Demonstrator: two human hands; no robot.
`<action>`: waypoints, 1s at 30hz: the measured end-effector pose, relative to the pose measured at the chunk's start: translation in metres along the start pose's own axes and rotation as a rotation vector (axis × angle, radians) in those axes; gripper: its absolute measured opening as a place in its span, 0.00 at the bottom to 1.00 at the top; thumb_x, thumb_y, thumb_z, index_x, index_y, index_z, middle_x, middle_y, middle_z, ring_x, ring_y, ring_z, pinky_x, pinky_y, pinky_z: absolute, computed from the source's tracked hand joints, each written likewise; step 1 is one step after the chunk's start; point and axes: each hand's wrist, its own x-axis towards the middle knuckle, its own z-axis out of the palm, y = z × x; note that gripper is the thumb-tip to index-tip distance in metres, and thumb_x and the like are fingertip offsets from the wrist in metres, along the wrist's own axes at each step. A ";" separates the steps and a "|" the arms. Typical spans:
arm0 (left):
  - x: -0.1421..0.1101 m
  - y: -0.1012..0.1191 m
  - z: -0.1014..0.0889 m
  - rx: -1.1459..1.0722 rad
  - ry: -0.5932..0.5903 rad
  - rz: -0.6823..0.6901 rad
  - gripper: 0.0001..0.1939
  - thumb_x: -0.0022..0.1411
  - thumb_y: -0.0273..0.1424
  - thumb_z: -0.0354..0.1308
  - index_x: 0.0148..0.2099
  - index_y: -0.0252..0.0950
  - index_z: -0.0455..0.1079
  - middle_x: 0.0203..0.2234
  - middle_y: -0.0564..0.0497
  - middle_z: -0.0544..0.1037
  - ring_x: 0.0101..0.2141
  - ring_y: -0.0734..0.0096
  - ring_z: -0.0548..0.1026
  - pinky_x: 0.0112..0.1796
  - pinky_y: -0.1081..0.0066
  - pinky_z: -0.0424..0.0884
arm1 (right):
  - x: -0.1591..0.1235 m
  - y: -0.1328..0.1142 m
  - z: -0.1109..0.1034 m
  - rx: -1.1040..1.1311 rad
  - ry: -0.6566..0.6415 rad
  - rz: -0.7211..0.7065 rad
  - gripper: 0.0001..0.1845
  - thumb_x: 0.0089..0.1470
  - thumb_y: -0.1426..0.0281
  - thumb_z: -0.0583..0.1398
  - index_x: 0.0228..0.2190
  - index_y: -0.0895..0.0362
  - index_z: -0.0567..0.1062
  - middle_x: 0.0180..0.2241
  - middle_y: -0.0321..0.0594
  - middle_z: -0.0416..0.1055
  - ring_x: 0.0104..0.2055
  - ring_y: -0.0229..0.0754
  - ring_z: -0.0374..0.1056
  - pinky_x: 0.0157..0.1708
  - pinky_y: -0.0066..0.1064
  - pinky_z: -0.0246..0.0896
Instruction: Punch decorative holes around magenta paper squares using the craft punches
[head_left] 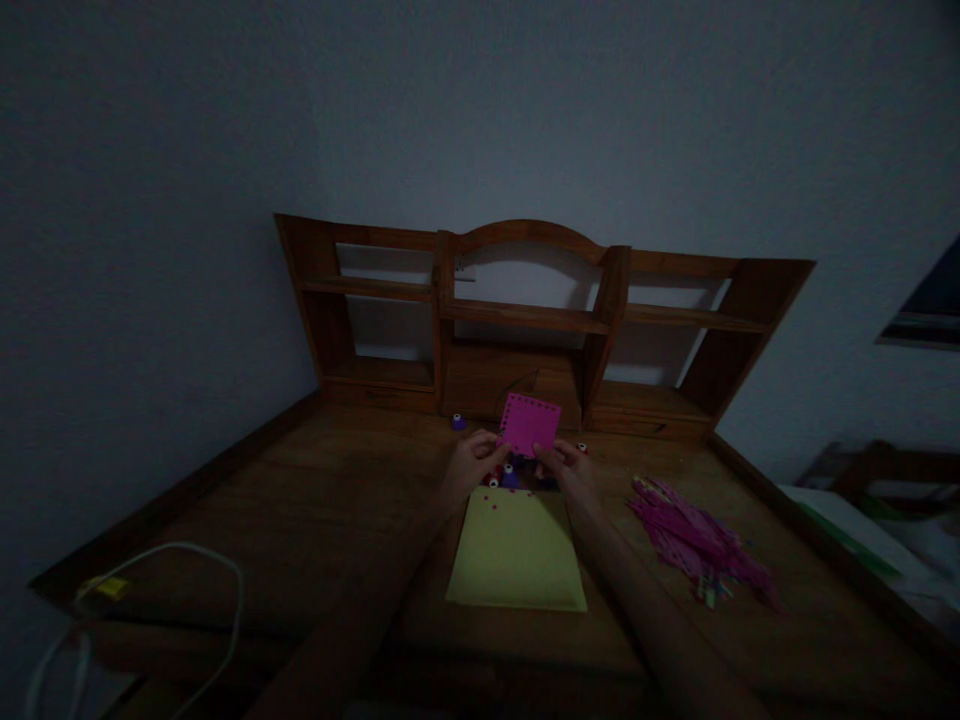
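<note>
- left hand point(474, 462) and right hand point(571, 468) both got fingers pinched on the pink paper point(529, 424)
- yellow paper point(517, 550) lying just below, on the desk point(300, 510)

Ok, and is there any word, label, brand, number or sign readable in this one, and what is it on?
None can be read.
Pink square sheet: holes along its edges, no lettering visible.
Yellow sheet: no lettering visible.
Pink strips: too dark and blurred to tell.
White fitting behind the shelves: marks too small to read.
</note>
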 end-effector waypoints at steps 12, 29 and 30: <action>-0.001 0.000 0.001 -0.017 -0.006 -0.022 0.17 0.53 0.43 0.65 0.35 0.33 0.74 0.33 0.49 0.74 0.24 0.77 0.71 0.21 0.78 0.65 | -0.001 -0.002 0.000 -0.026 0.007 -0.018 0.18 0.45 0.55 0.66 0.28 0.57 0.75 0.18 0.34 0.70 0.20 0.38 0.63 0.24 0.29 0.56; -0.001 0.000 -0.001 -0.018 -0.030 -0.028 0.17 0.53 0.44 0.65 0.35 0.33 0.75 0.31 0.50 0.74 0.22 0.78 0.69 0.21 0.78 0.64 | 0.001 -0.001 -0.001 -0.016 0.012 -0.011 0.18 0.43 0.54 0.67 0.27 0.56 0.75 0.18 0.35 0.70 0.20 0.38 0.63 0.23 0.29 0.56; -0.001 0.001 -0.001 -0.018 -0.035 -0.026 0.17 0.53 0.44 0.65 0.35 0.33 0.75 0.31 0.50 0.73 0.23 0.78 0.69 0.21 0.78 0.64 | 0.001 -0.001 -0.001 -0.015 0.019 -0.010 0.19 0.42 0.54 0.68 0.27 0.56 0.75 0.18 0.35 0.70 0.20 0.39 0.63 0.23 0.29 0.56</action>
